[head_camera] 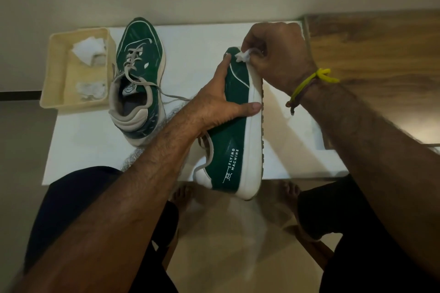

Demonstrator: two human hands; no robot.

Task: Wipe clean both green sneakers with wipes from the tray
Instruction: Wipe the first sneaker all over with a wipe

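My left hand (219,102) grips a green sneaker (232,150) with a white sole, turned on its side above the white table (81,150). The toe points away from me. My right hand (276,54) pinches a crumpled white wipe (242,56) against the toe end of that sneaker. The second green sneaker (140,62) stands upright on the table to the left, laces loose. A cream tray (56,64) at the far left holds a white wipe (89,49) and a greyish used wipe (91,89).
A wooden surface (371,45) adjoins the table on the right. My knees in dark shorts and my bare feet (181,195) are below the table's near edge. A yellow thread band (312,81) circles my right wrist.
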